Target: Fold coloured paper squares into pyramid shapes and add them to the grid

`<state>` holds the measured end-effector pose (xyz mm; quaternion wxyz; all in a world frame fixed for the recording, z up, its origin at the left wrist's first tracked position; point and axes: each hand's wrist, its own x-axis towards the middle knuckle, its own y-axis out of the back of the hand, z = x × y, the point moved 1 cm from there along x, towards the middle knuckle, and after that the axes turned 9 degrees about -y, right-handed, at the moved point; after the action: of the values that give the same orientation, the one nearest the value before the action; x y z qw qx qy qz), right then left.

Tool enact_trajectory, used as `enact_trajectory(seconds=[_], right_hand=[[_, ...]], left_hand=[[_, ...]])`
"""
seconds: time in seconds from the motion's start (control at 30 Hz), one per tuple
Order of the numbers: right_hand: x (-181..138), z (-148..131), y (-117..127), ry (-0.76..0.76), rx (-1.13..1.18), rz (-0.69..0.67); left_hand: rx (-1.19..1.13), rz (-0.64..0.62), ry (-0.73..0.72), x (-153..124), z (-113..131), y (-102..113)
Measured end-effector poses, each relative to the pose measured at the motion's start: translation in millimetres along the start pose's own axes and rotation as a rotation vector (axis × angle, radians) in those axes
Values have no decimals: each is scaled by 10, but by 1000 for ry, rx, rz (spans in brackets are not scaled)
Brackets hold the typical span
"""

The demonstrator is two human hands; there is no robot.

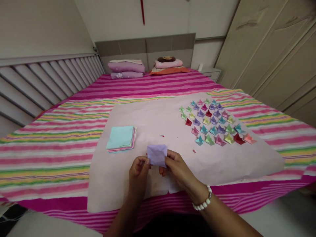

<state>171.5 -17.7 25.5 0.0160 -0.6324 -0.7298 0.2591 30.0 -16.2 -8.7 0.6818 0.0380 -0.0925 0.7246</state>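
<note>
A small purple sheet of folding paper [157,155] is held up between my two hands, creased and roughly square. My left hand [139,169] pinches its lower left corner between thumb and fingers. On the other side, my right hand [176,166] grips the right edge, thumb in front and some fingers behind the paper. A white bead bracelet [202,203] circles my right wrist. Left of my hands lies a stack of coloured paper squares [120,137], light blue on top. To the right, several small folded paper boats [213,120] stand in rows in many colours.
A large pale paper sheet [153,118] lies under everything on a striped bedspread [59,138]. Small red scraps [161,135] are on it. At the far end are folded bedding piles [127,68] and a headboard [145,49]. A slatted rail [49,79] runs along the left.
</note>
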Motion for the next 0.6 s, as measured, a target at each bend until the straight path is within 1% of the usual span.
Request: enact_trajectory(seconds=[0.13, 0.2, 0.3, 0.4, 0.43, 0.53, 0.57, 0.6], right_hand=[[-33, 40, 10, 120, -12, -74], [-39, 43, 16, 163, -42, -42], [-43, 21, 40, 158, -90, 62], [-50, -13, 88, 140, -143, 91], [-54, -24, 108, 141, -169, 88], [-68, -43, 167, 149, -259, 79], [-73, -47, 183, 151, -278, 79], [-77, -49, 197, 152, -290, 82]], left_hand=[[-29, 66, 35, -44, -34, -41], [-66, 63, 38, -62, -27, -71], [-147, -4, 55, -66, 11, -109], [-194, -100, 83, -28, 69, -112], [-193, -111, 77, -8, 93, -100], [-152, -70, -10, 60, 176, -38], [-137, -73, -36, 79, 205, -16], [-126, -101, -46, 94, 233, 2]])
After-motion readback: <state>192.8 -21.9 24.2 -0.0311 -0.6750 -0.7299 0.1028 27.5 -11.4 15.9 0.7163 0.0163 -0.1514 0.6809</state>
